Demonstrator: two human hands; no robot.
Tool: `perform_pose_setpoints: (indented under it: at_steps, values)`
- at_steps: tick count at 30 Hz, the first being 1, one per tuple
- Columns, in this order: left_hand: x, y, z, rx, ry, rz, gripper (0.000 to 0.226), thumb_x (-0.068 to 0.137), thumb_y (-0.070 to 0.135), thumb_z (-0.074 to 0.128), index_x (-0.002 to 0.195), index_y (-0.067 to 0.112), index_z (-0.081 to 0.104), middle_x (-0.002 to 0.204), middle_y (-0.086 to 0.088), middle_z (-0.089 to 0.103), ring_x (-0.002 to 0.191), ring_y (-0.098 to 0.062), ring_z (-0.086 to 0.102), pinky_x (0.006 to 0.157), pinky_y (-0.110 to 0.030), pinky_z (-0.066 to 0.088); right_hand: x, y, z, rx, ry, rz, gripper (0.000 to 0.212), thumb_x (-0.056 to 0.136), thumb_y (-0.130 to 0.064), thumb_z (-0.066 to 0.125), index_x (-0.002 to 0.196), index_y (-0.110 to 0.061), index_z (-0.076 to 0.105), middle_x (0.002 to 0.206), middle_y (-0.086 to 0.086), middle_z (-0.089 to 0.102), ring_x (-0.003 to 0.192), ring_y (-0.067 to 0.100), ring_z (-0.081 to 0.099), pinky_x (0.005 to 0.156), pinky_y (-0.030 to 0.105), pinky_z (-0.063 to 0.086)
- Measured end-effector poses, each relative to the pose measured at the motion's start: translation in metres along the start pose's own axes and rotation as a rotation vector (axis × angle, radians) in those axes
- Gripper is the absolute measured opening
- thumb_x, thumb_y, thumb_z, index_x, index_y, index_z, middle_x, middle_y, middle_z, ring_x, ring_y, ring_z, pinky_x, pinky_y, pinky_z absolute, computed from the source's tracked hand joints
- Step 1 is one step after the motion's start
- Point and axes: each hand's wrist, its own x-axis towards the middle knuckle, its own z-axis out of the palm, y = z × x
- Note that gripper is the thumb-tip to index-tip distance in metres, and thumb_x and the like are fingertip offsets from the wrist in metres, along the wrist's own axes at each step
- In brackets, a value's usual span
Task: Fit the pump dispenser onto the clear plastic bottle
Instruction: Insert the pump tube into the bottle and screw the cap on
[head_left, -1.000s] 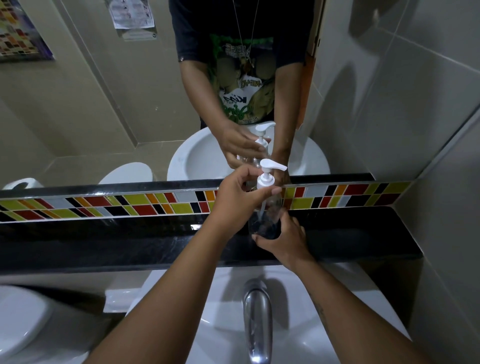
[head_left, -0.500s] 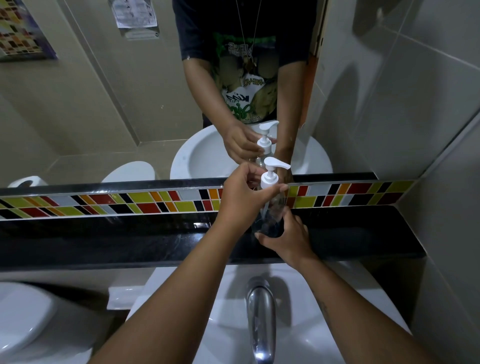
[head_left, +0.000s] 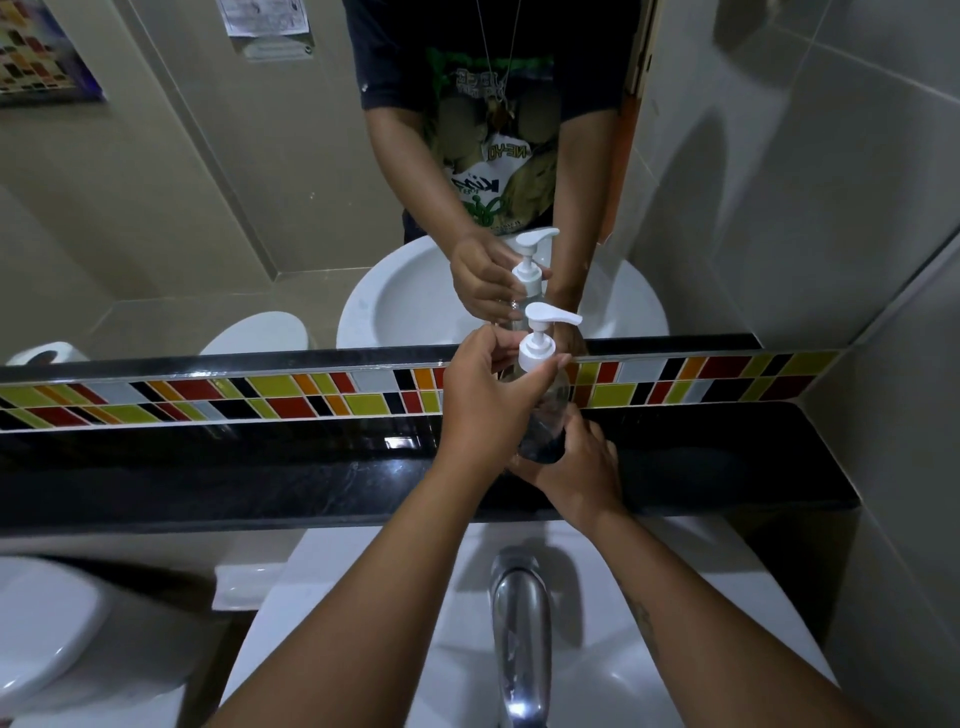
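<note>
Both hands meet over the black tabletop (head_left: 311, 483), forearms reaching in from the near edge. The left hand (head_left: 480, 395) curls over from the left, thumb and fingers pinching the white collar of the pump dispenser (head_left: 540, 340), whose spout points right. The right hand (head_left: 576, 467) cups the base of the clear plastic bottle (head_left: 548, 410), which stands upright on the tabletop, just in front of the mirror (head_left: 208, 208).

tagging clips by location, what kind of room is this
Almost certainly a bathroom: a white washbasin with a chrome tap sits below a wall mirror, and part of a toilet shows at the lower left.
</note>
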Motion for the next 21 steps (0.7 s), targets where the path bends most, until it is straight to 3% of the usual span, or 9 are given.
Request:
perform_pose_setpoints:
  at_steps: [5, 8, 11, 16, 21]
  values:
    - [0.014, -0.002, -0.018, 0.029, -0.182, 0.020, 0.027, 0.082, 0.025, 0.084, 0.103, 0.013, 0.072, 0.103, -0.001, 0.077, 0.099, -0.018, 0.073, 0.089, -0.042, 0.061, -0.001, -0.001, -0.004, 0.008, -0.019, -0.009, 0.079, 0.059, -0.058, 0.080, 0.126, -0.034, 0.046, 0.121, 0.003, 0.050, 0.119, 0.028, 0.041, 0.093, 0.031, 0.031]
    - [0.017, 0.000, -0.024, 0.021, -0.250, 0.029, 0.029, 0.083, 0.023, 0.083, 0.107, 0.011, 0.072, 0.106, -0.004, 0.078, 0.101, -0.020, 0.073, 0.090, -0.042, 0.061, -0.001, -0.002, -0.006, 0.015, -0.027, -0.027, 0.073, 0.060, -0.056, 0.081, 0.122, -0.035, 0.047, 0.109, -0.006, 0.046, 0.118, 0.025, 0.041, 0.094, 0.031, 0.032]
    - [0.021, 0.001, -0.028, 0.004, -0.315, 0.031, 0.021, 0.083, 0.019, 0.084, 0.099, 0.016, 0.070, 0.102, -0.003, 0.077, 0.099, -0.019, 0.074, 0.083, -0.037, 0.062, -0.001, -0.002, -0.005, 0.006, -0.025, -0.011, 0.076, 0.060, -0.057, 0.080, 0.124, -0.038, 0.046, 0.120, 0.000, 0.050, 0.119, 0.027, 0.041, 0.094, 0.032, 0.034]
    - [0.030, 0.001, -0.036, 0.005, -0.402, 0.025, 0.023, 0.081, 0.021, 0.085, 0.099, 0.016, 0.071, 0.100, -0.006, 0.078, 0.101, -0.032, 0.074, 0.091, -0.052, 0.060, -0.001, -0.003, -0.004, -0.013, 0.004, -0.025, 0.081, 0.060, -0.056, 0.081, 0.130, -0.036, 0.046, 0.125, 0.003, 0.052, 0.120, 0.025, 0.042, 0.101, 0.035, 0.036]
    - [0.026, -0.003, -0.029, 0.013, -0.430, 0.010, 0.025, 0.084, 0.025, 0.083, 0.102, 0.021, 0.067, 0.102, -0.001, 0.076, 0.101, -0.020, 0.071, 0.094, -0.054, 0.057, -0.002, -0.001, 0.001, -0.061, 0.050, -0.066, 0.082, 0.060, -0.059, 0.080, 0.129, -0.030, 0.048, 0.125, 0.001, 0.056, 0.121, 0.022, 0.043, 0.100, 0.033, 0.031]
